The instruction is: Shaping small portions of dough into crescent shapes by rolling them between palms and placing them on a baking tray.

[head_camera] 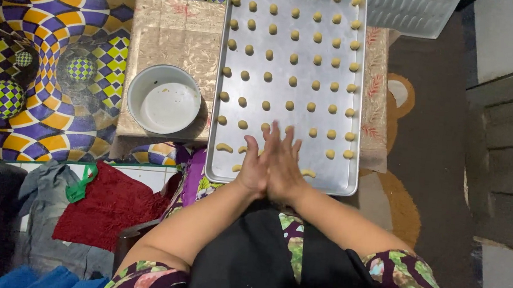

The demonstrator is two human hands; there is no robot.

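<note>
Low centre of the frame, our left hand and right hand press flat together, palm to palm, over the near edge of the metal tray; dough balls line it toward the top, white bowl left.

The left hand and the right hand were pressed flat together, palm against palm, fingers straight and pointing away from the body. Both bare forearms ran inward from the elbows, meeting at the wrists.
</note>
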